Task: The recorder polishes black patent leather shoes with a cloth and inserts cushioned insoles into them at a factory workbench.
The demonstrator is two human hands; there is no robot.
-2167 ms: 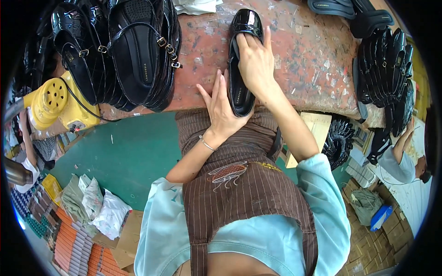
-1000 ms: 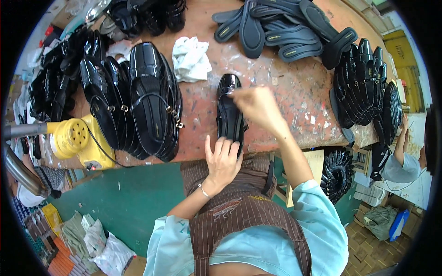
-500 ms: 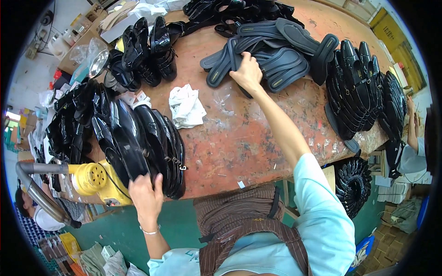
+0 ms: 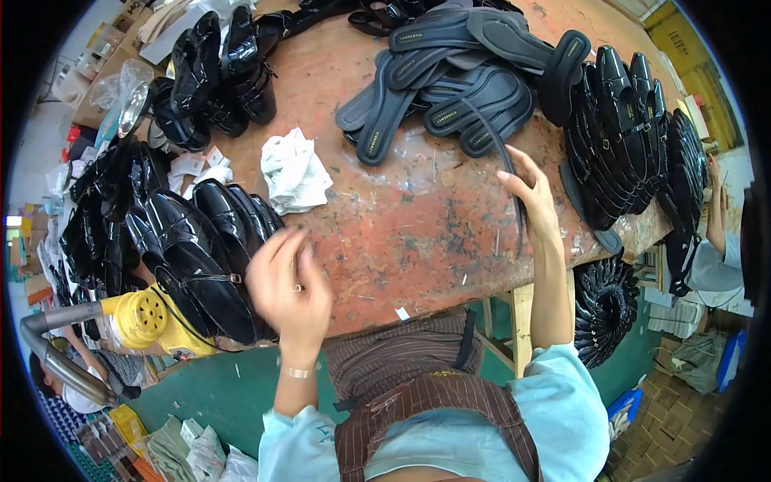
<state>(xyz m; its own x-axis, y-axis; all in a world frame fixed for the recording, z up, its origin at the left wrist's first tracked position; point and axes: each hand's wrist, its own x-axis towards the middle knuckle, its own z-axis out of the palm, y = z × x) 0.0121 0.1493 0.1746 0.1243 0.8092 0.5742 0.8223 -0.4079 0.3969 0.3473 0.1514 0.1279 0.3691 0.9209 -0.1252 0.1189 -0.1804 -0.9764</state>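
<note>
My right hand (image 4: 532,189) pinches one dark insole (image 4: 491,128) between thumb and fingers. The insole is turned edge-on, so it looks like a thin curved strip above the tabletop. Beyond it lies a loose pile of black insoles (image 4: 474,84). My left hand (image 4: 291,285), somewhat blurred, is over the right end of a row of shiny black shoes (image 4: 193,249). Its thumb and fingers are apart, and a small gold buckle shows in the gap. I see nothing held in that hand; whether it touches the shoes I cannot tell.
A crumpled white cloth (image 4: 293,170) lies on the worn reddish table (image 4: 401,233). Nested black buckled shoes (image 4: 614,136) stand at the right. A yellow machine with a grey pipe (image 4: 140,317) sits at the left edge. Below the table's right side is a ring of black shoes (image 4: 606,313).
My right hand has drawn back from the pile toward me with one insole lifted in it. My left hand has risen and shifted right across the shoe row. The view has shifted slightly.
</note>
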